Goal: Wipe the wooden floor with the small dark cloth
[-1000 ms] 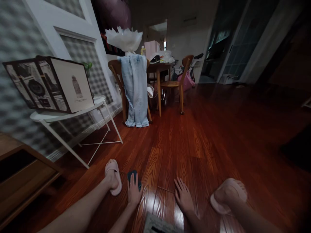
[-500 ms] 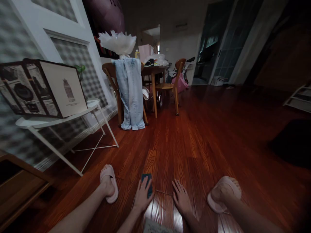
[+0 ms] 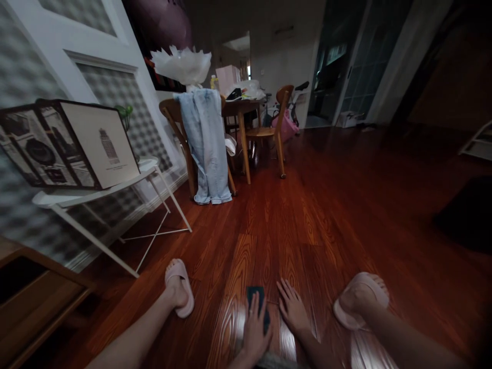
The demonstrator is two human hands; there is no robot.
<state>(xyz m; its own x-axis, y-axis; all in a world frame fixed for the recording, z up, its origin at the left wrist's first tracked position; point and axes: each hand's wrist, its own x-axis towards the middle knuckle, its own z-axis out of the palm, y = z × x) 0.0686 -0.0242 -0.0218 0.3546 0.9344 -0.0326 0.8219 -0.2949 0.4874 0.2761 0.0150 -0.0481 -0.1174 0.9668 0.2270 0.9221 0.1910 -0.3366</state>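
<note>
Dark teal pad [image 3: 254, 292] topped by the left hand [image 3: 257, 328] on a reddish wood floor [image 3: 246, 210]

At the bottom centre of the frame, the pad is set on the floor and partly covered by the left hand, whose fingers are stretched flat across it. Whether the pad is grasped at its edges or only pressed cannot be told, since the thumb side is poorly seen.

Just to the right, the right hand [image 3: 295, 310] is laid palm down with its fingers extended, in a released state. Beneath the wrists, at the lower edge, a grey object [image 3: 280, 362] is mostly cut off.

The hands are flanked by two pale pink slippers, the left slipper [image 3: 177, 271] and the right slipper [image 3: 368, 281], both worn.

At the left, a patterned box [image 3: 111, 148] is supported by a white folding table [image 3: 150, 167], and a wooden cabinet [image 3: 42, 302] is placed in the lower left corner. In the upper middle, light blue jeans [image 3: 209, 148] are draped over a wooden chair [image 3: 169, 111], beside a cluttered dining table [image 3: 243, 108]. A pink bag [image 3: 285, 129] is seen behind a second chair [image 3: 265, 132].
</note>
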